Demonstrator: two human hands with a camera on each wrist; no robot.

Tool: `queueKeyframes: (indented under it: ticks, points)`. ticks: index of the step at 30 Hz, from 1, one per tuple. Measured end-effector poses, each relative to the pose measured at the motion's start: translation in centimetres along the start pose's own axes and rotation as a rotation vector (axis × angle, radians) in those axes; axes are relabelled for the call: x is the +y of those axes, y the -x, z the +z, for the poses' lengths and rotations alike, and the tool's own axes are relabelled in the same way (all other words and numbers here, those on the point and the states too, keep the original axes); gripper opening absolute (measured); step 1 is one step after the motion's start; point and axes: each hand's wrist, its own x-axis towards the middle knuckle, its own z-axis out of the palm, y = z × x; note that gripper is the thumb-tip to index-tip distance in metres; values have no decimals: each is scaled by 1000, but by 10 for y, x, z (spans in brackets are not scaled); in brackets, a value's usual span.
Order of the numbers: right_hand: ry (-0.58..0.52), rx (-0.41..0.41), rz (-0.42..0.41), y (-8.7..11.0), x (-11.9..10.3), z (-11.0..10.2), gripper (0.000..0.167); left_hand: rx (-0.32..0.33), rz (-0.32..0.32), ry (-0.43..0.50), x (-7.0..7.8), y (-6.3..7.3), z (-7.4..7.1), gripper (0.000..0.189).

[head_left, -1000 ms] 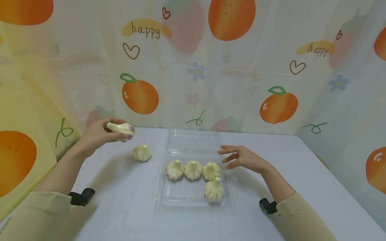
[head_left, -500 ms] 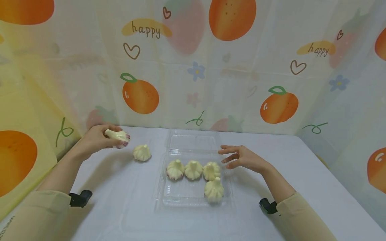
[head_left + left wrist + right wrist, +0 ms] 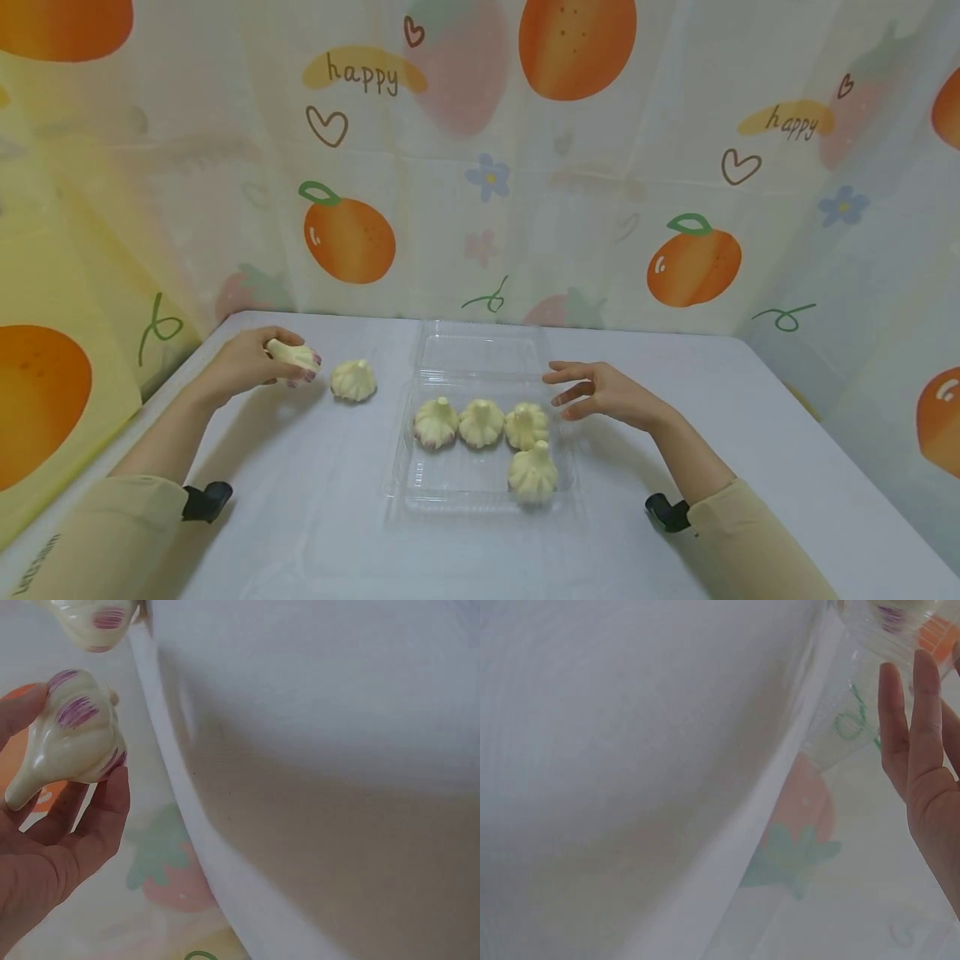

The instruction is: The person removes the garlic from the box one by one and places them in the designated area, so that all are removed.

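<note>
Between thumb and fingers, my left hand (image 3: 243, 363) grips a garlic bulb (image 3: 295, 355) low over the left side of the table. In the left wrist view, purple streaks show on this pale, glossy garlic bulb (image 3: 79, 727), its stem pointing toward the palm. Just right of it, another garlic bulb (image 3: 352, 381) sits stem up on the table. My right hand (image 3: 611, 394), fingers spread and holding nothing, hovers by the right edge of a clear plastic clamshell box (image 3: 450, 482). Inside the box, three garlic bulbs (image 3: 481, 423) form a row, with one more garlic bulb (image 3: 532, 473) in front at the right.
The box's clear lid (image 3: 482, 348) lies folded back behind it. A white cloth covers the table (image 3: 675, 517), and a fruit-print curtain (image 3: 562, 208) hangs along its back and sides. Each wrist wears a black camera mount (image 3: 208, 502).
My left hand has lowered toward the table with the garlic bulb, after shifting slightly left. The right hand and the garlic bulbs in the box have stayed put.
</note>
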Motion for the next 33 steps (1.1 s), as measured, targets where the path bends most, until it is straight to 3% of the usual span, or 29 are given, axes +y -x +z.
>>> queueKeyframes:
  ticks: [9, 33]
  points:
    - [-6, 0, -2, 0, 0, 0, 62, -35, -20, -4, -7, -2, 8, 63]
    - [-13, 5, 2, 1, -1, 0, 62, -53, -36, -63, -3, -2, 15, 66]
